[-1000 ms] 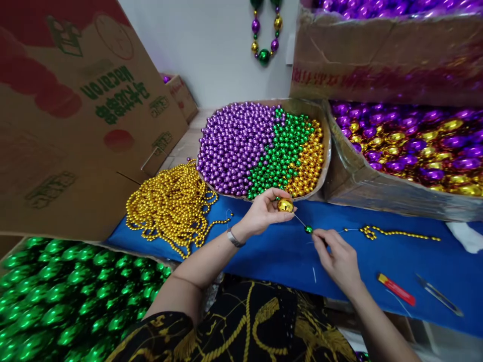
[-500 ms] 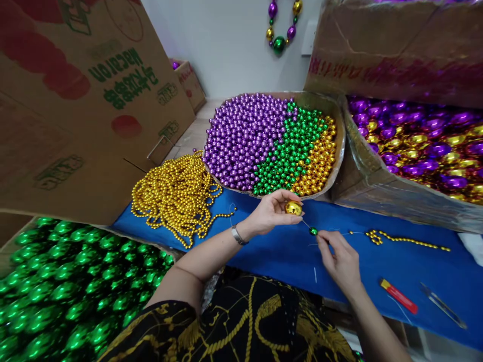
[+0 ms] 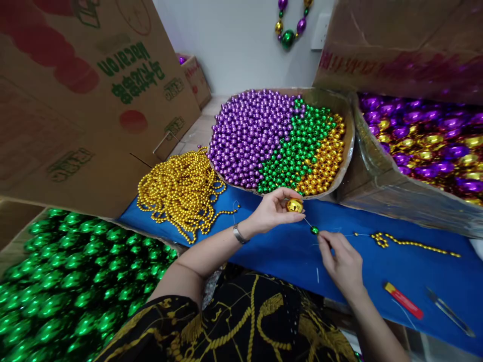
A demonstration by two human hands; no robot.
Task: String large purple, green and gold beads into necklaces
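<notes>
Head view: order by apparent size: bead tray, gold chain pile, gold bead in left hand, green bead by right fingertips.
Largest to smallest:
1. bead tray
2. gold chain pile
3. held gold bead
4. green bead

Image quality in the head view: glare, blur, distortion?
Head view: bright glints on the large green beads, which look stretched toward the corner; head view: highlights on the purple-and-gold beads at right; head view: red lettering upper right looks smeared; head view: string by the left hand is thin and faint.
</notes>
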